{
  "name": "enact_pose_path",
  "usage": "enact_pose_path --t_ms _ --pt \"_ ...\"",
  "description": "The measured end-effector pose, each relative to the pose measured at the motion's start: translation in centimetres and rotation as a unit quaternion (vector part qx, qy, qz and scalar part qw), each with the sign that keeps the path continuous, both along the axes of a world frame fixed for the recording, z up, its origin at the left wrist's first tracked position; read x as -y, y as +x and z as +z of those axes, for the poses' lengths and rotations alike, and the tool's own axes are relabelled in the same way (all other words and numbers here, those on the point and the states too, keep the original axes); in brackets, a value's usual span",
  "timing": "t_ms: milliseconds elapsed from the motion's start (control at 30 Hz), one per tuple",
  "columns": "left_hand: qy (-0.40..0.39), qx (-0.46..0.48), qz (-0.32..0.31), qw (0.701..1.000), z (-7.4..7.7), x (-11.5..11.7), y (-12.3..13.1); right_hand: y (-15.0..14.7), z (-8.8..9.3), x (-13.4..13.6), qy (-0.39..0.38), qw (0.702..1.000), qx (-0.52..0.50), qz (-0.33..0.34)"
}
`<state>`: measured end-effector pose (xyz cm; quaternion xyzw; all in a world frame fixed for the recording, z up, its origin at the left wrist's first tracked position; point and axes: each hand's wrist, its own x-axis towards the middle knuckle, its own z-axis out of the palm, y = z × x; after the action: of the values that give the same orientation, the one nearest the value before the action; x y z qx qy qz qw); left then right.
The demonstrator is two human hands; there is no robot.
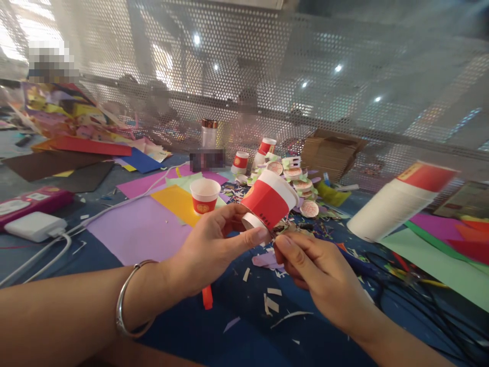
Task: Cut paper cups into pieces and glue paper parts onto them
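Observation:
A red and white paper cup (269,196) is tilted in my left hand (208,250), its rim up to the right and its base toward my thumb. My left fingers wrap behind the cup. The fingers of my right hand (324,275) are pinched together at the cup's lower edge; a thin dark tip shows there, but what they hold is mostly hidden. Just beyond my left hand, another paper cup (205,196) stands upright on coloured paper. Behind the held cup sits a pile of cut cup pieces (301,183) with round printed bases.
A leaning stack of paper cups (389,209) stands at the right, near black cables (428,311) and green paper (431,260). Purple paper (141,229), a white charger (36,226) and its cord lie left. Paper scraps (272,303) litter the blue table. A perforated screen (244,66) rises behind.

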<state>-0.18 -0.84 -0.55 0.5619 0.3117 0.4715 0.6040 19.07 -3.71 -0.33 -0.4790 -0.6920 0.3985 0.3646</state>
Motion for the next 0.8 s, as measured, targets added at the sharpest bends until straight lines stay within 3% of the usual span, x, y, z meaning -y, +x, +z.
enact_pose_path --t_ms 267,533,800 --pt "-0.006 0.003 -0.017 1.0 -0.33 0.12 0.13 0.14 0.27 -0.05 0.075 0.995 0.061 -0.006" --pt "0.022 0.018 0.003 1.0 -0.04 -0.22 -0.2 0.51 0.77 -0.24 0.053 0.998 0.0 -0.042" --pt "0.024 0.037 -0.017 0.999 -0.17 -0.17 -0.01 0.59 0.82 -0.06 0.122 0.986 0.113 0.008"
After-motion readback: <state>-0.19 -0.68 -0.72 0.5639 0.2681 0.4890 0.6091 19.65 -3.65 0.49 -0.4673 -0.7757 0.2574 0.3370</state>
